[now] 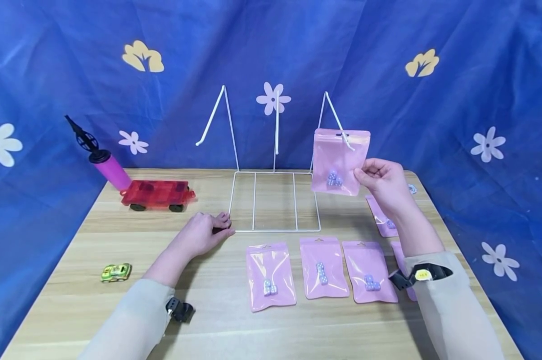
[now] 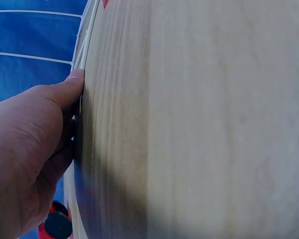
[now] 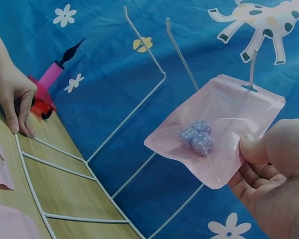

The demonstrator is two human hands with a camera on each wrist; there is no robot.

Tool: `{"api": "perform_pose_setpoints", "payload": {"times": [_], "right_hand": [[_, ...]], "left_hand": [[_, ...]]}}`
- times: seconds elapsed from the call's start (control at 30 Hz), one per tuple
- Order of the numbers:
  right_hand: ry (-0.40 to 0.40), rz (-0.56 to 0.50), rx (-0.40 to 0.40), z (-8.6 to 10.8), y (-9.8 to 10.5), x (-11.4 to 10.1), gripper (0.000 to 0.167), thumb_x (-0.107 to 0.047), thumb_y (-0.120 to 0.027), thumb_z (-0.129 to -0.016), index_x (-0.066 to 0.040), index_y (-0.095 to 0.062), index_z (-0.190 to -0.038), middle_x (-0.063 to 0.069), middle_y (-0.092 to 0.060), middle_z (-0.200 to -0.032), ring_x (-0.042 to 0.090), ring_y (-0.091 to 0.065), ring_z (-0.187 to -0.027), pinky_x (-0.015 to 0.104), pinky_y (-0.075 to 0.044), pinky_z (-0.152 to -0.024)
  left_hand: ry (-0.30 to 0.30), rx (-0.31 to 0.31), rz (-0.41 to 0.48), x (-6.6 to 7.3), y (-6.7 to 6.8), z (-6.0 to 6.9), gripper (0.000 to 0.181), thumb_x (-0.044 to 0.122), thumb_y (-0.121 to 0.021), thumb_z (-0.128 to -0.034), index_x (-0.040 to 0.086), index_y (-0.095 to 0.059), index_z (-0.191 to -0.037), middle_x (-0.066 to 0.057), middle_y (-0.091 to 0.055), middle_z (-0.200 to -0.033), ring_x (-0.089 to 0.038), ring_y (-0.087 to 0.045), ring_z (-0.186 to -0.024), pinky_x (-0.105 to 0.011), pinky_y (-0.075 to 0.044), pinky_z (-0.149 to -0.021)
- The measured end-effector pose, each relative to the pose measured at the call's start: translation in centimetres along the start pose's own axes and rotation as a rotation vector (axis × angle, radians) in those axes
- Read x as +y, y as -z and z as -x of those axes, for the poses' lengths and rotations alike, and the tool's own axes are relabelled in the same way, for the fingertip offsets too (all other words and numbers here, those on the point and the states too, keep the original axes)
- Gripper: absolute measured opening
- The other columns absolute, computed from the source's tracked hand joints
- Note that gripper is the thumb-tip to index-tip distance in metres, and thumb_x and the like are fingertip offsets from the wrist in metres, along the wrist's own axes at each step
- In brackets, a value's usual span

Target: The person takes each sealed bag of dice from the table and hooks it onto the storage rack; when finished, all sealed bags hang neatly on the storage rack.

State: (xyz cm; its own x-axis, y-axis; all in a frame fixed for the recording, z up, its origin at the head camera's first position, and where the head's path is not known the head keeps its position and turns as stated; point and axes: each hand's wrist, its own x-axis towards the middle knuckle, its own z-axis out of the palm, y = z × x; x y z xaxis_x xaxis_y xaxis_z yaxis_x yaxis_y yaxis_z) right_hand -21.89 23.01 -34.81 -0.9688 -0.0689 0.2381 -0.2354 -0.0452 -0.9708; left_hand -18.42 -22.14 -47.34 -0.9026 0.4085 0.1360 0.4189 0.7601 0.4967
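A white wire display rack (image 1: 275,231) stands on the table, with three hooks slanting up and forward. My left hand (image 1: 204,233) pinches the front left corner of its base; in the left wrist view the thumb (image 2: 70,89) lies against the wire. My right hand (image 1: 385,182) holds a pink zip bag (image 1: 340,160) by its right edge, between thumb and fingers. Inside that bag are lilac dice (image 3: 197,138). The right hook (image 3: 253,69) passes through the bag's hang hole, its tip showing in front of the bag in the head view. The other two hooks carry nothing.
More pink bags of dice, such as one bag (image 1: 271,277) near the middle, lie in front of the rack and at right, partly behind my right arm. A red toy wagon (image 1: 155,194), a pink-and-black pump (image 1: 110,167) and a green toy car (image 1: 116,272) are at left.
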Motion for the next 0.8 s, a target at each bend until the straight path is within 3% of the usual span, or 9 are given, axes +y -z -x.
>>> {"api": "perform_pose_setpoints", "payload": {"times": [0.37, 0.8], "right_hand": [[-0.043, -0.002, 0.005, -2.9, -0.4, 0.4, 0.008, 0.006, -0.07, -0.099, 0.003, -0.076, -0.095, 0.003, -0.075, -0.085, 0.011, -0.065, -0.075, 0.02, -0.057, -0.069], [-0.083, -0.012, 0.059, -6.2, -0.7, 1.2, 0.012, 0.007, -0.071, -0.098, -0.002, -0.074, -0.09, 0.003, -0.07, -0.082, 0.011, -0.065, -0.078, 0.021, -0.058, -0.071]], "left_hand": [[-0.007, 0.016, -0.021, 0.0, -0.1, 0.1, 0.036, 0.023, -0.082, -0.0961, -0.003, -0.076, -0.121, -0.019, -0.068, -0.131, -0.034, -0.065, -0.126, -0.054, -0.049, -0.109], [-0.007, 0.014, -0.028, -0.1, -0.2, 0.1, 0.035, 0.024, -0.082, -0.0965, -0.002, -0.077, -0.12, -0.019, -0.068, -0.13, -0.033, -0.065, -0.126, -0.052, -0.049, -0.109]]}}
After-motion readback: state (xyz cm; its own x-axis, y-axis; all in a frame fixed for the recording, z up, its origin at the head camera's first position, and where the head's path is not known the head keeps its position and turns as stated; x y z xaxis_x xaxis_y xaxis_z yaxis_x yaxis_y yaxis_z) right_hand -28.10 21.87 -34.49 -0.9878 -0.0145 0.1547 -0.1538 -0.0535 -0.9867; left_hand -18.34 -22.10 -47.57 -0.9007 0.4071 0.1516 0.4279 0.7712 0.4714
